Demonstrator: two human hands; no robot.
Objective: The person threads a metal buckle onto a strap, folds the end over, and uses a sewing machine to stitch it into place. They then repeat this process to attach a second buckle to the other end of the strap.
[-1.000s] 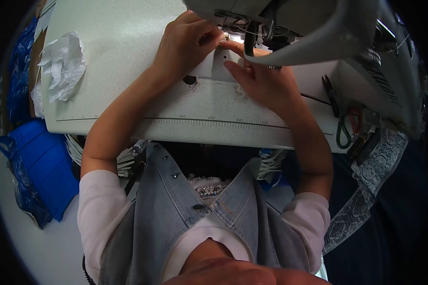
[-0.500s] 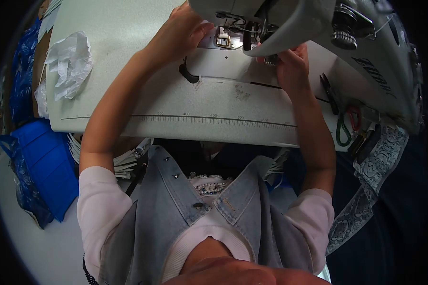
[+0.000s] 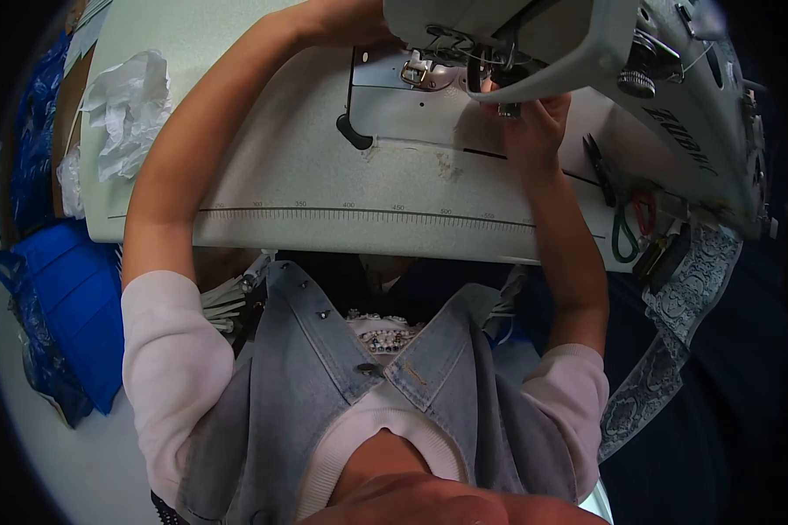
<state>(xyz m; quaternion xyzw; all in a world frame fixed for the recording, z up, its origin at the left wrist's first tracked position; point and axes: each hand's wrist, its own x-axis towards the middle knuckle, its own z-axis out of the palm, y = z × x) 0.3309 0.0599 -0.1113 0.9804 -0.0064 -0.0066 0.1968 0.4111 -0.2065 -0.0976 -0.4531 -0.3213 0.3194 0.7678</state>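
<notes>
A sewing machine stands over the top of the table, its head hiding part of both hands. My left hand reaches to the left side of the machine head; its fingers are hidden behind it. On the right, my right hand is under the machine arm with curled fingers, close to a small knurled metal part. Whatever those fingers hold, if anything, is hidden. Between the hands lies the metal needle plate, with a shiny metal fitting on it.
Crumpled white paper lies at the left of the table. Green-handled scissors and a red-handled tool lie at the right edge. Patterned lace hangs beside them. A blue bin stands at lower left.
My left hand has moved up and farther behind the machine head, so its fingers no longer show. My right hand stays beneath the arm, slightly shifted. The view has moved a little.
</notes>
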